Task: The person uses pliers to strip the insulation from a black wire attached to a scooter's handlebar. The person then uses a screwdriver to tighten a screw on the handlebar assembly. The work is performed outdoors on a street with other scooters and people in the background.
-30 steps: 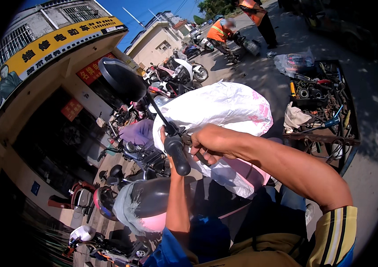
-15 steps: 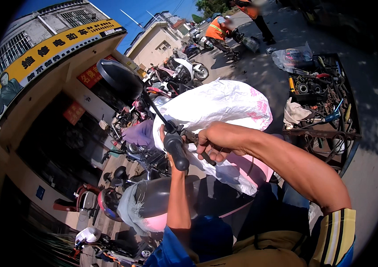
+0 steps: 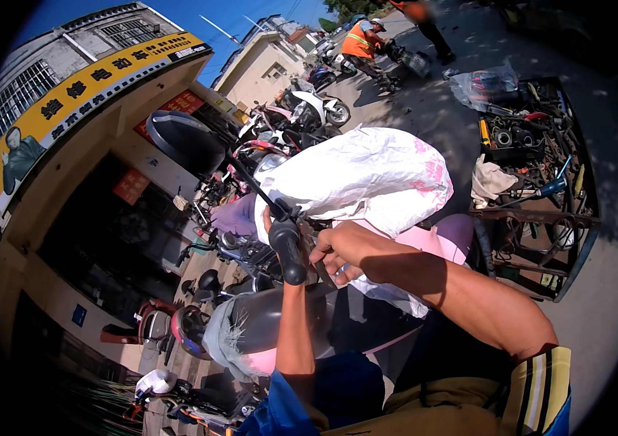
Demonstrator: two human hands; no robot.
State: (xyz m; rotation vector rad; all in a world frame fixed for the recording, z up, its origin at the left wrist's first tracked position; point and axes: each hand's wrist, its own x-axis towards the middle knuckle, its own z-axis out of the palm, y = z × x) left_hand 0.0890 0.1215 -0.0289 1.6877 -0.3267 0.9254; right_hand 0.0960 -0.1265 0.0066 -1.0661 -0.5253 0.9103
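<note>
A black handlebar grip (image 3: 291, 254) with a mirror (image 3: 182, 142) on a long stem rises before me. My left hand (image 3: 269, 227) is closed around the handlebar, mostly hidden behind the grip. Just right of it, my right hand (image 3: 341, 251) has curled fingers on a slim dark stick-like thing (image 3: 323, 274), whose kind I cannot make out. A white woven sack (image 3: 356, 171) with pink print lies bunched over the front of the pink scooter (image 3: 454, 236). Its dark seat (image 3: 269, 320) shows below, a grey frayed cloth (image 3: 223, 338) at its end.
At the right stands a metal tool cart (image 3: 534, 218) full of hand tools, with a clear plastic bag (image 3: 479, 87) on its far end. Parked scooters (image 3: 316, 105) line the shopfront on the left. A person in an orange vest (image 3: 358, 43) bends over a vehicle farther off.
My right hand has shifted slightly left and down, closer to the grip, and its dark thing has tilted more upright. The sack's lower part has moved, baring more pink bodywork.
</note>
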